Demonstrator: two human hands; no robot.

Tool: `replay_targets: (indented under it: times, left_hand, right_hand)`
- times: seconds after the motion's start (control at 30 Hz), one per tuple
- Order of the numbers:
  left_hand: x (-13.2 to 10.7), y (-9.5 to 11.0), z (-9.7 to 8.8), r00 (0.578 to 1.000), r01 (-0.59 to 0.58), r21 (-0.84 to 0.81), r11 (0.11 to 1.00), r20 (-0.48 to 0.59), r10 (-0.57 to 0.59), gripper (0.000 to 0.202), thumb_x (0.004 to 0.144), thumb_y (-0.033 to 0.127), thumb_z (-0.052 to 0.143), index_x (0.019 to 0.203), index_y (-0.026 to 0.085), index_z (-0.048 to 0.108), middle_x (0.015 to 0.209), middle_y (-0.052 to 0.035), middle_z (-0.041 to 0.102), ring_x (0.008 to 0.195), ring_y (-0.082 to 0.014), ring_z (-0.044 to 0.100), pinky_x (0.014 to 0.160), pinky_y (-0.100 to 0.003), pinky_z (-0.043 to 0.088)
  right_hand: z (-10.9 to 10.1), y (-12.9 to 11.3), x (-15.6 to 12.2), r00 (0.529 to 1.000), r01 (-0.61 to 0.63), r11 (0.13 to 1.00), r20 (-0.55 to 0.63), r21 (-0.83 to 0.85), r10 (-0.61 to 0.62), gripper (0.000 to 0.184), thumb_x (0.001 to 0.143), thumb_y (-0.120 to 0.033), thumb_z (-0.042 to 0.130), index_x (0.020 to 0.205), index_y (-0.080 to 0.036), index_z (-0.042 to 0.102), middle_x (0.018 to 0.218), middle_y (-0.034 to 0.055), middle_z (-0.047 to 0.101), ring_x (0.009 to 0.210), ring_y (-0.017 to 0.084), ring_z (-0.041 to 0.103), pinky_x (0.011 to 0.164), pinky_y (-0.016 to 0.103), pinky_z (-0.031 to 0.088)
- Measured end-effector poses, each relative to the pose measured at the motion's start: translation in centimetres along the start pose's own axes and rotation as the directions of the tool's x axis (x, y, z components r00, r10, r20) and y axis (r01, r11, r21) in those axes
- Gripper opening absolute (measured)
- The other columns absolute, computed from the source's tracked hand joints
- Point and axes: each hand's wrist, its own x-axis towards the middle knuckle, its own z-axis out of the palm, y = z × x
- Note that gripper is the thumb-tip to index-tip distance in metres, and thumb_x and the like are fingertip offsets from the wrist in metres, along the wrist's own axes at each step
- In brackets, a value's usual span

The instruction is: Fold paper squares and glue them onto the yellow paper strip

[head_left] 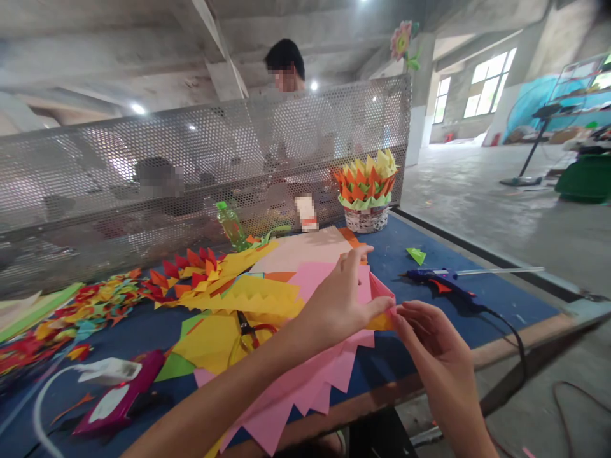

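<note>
A piece of pink paper (380, 287), folded, with some yellow showing under it, is between my two hands. My left hand (344, 289) has its thumb on the paper's lower edge and its other fingers reaching over the far side. At the right-hand tip, the thumb and forefinger of my right hand (439, 346) pinch the fold, with the other fingers curled. Beneath my left forearm lie pink sheets (310, 375) with zigzag edges and yellow sheets (210, 340). Scissors (247, 332) with dark and red handles rest on the yellow paper, partly hidden by the forearm.
A blue glue gun (443, 280) with its cord and a green paper scrap (416, 256) lie right. Behind stand a paper-petal basket (366, 216), a green bottle (231, 226) and a perforated screen (205, 146). Left are folded pieces (102, 302) and a magenta device (121, 394). People sit beyond.
</note>
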Motion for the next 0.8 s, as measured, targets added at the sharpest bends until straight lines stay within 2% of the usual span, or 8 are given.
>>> replay_targets:
  times: [0.07,0.13,0.23,0.33,0.43,0.6,0.8]
  left_hand:
    - [0.0,-0.4,0.1,0.999,0.024,-0.043,0.999,0.04,-0.022,0.082,0.086,0.039,0.088,0.155,0.023,0.046,0.135,-0.0141,0.07,0.11,-0.0278,0.07,0.102,-0.049,0.055]
    - [0.0,-0.7,0.4,0.996,0.03,-0.094,0.995,0.085,-0.022,0.069,0.088,0.032,0.085,0.149,0.023,0.054,0.113,-0.007,0.077,0.101,-0.0235,0.073,0.097,-0.042,0.056]
    - [0.0,-0.9,1.0,0.996,0.028,-0.142,0.989,0.084,-0.016,0.055,0.09,0.021,0.08,0.141,0.023,0.06,0.099,-0.0013,0.078,0.09,-0.0181,0.073,0.092,-0.036,0.056]
    - [-0.1,-0.9,1.6,0.999,0.025,-0.154,0.988,0.047,-0.018,0.049,0.09,0.019,0.078,0.136,0.023,0.063,0.097,-0.0009,0.077,0.089,-0.0176,0.072,0.087,-0.033,0.055]
    - [-0.2,-0.9,1.7,0.999,0.026,-0.158,0.987,0.032,-0.021,0.049,0.091,0.017,0.076,0.137,0.024,0.062,0.096,-0.0009,0.076,0.088,-0.0177,0.071,0.084,-0.033,0.054]
    - [-0.1,-1.1,1.0,0.999,0.03,-0.147,0.989,0.044,-0.023,0.042,0.097,0.014,0.067,0.137,0.024,0.059,0.099,-0.0026,0.076,0.092,-0.0191,0.071,0.088,-0.035,0.054]
    - [-0.6,-0.9,0.7,0.995,0.024,-0.14,0.99,0.103,-0.01,0.046,0.098,0.015,0.066,0.142,0.024,0.054,0.103,-0.0027,0.077,0.094,-0.0188,0.073,0.089,-0.034,0.056]
  right_hand:
    - [0.1,0.1,0.0,1.0,0.003,1.0,-0.001,0.01,-0.003,0.042,0.081,-0.05,0.089,0.107,-0.022,0.074,0.1,0.0081,0.079,0.093,0.02,0.078,0.086,0.03,0.068]
    - [0.1,0.1,0.0,1.0,0.004,1.0,0.001,0.017,-0.004,0.041,0.08,-0.05,0.089,0.106,-0.022,0.073,0.1,0.0076,0.078,0.092,0.02,0.078,0.085,0.029,0.068]
    - [0.0,0.3,0.0,1.0,0.0,1.0,0.008,0.022,0.0,0.041,0.081,-0.048,0.089,0.105,-0.02,0.072,0.1,0.0075,0.078,0.09,0.019,0.077,0.084,0.03,0.068]
    - [0.0,0.3,0.0,1.0,-0.007,1.0,0.009,0.022,0.006,0.041,0.084,-0.046,0.088,0.106,-0.017,0.071,0.101,0.0077,0.077,0.089,0.018,0.077,0.083,0.034,0.069]
    - [0.0,0.3,-0.1,1.0,-0.011,1.0,0.001,0.028,0.011,0.038,0.084,-0.046,0.088,0.105,-0.019,0.072,0.101,0.0074,0.077,0.089,0.019,0.078,0.082,0.031,0.069]
    - [-0.1,0.3,-0.2,1.0,-0.017,0.999,0.016,0.039,0.017,0.036,0.084,-0.046,0.087,0.107,-0.022,0.074,0.105,0.0083,0.079,0.094,0.022,0.079,0.086,0.031,0.069]
    - [0.1,0.2,-0.5,1.0,-0.005,0.999,0.017,0.038,0.005,0.038,0.081,-0.047,0.089,0.106,-0.022,0.075,0.108,0.0097,0.079,0.099,0.023,0.078,0.092,0.035,0.069]
